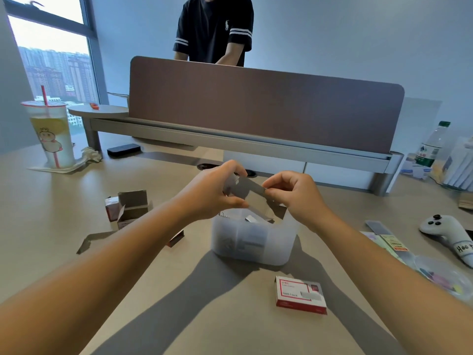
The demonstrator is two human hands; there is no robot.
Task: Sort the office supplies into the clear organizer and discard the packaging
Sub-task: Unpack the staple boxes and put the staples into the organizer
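My left hand and right hand each pinch one end of a grey staple strip above the clear organizer on the desk

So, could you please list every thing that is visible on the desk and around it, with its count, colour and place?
clear organizer: one, frosted clear, desk centre, under the hands
grey strip: one, held between both hands over the organizer
sealed box: one, red and white, near the organizer
opened boxes: a few, brown and red, left of centre
drink cup: one, red straw, far left
black device: one, behind the cup
bottle: one, green cap, far right
controller: one, white, right edge
desk divider: one, brown
another person: one, dark shirt, behind the divider
left hand: pinches the strip
right hand: pinches the strip
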